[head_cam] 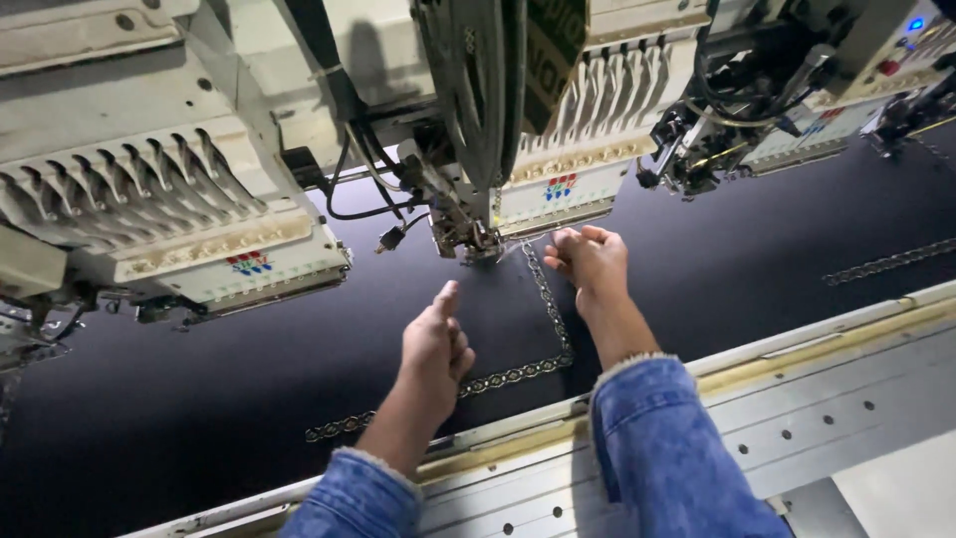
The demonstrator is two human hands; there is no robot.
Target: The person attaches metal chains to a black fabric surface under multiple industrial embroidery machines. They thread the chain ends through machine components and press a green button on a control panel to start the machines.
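head view looks down on a multi-head embroidery machine with a sheet of dark fabric (757, 259) stretched flat under the heads. a chain-like stitched border (518, 374) already runs across the cloth parallel to the near frame rail (797, 354), turns a corner just left of the right forearm, and climbs straight up to the needle assembly (466, 239) of the middle head. a second run of the same pattern shows towards the right edge of the fabric. judging by that, part of the border is sewn and most of the cloth around it is bare; how much of the design remains i cannot tell.

left hand (435, 344) hovers over the fabric below the needles, fingers curled into the palm and thumb pointing up towards the needle assembly; it grips nothing that shows. right hand (590, 261) sits just right of the needles, fingers bunched together as if pinching something fine, perhaps a thread, but nothing is clear enough to say. the top end of the stitched line lies between the two hands, nearer the right one, right under the needles.
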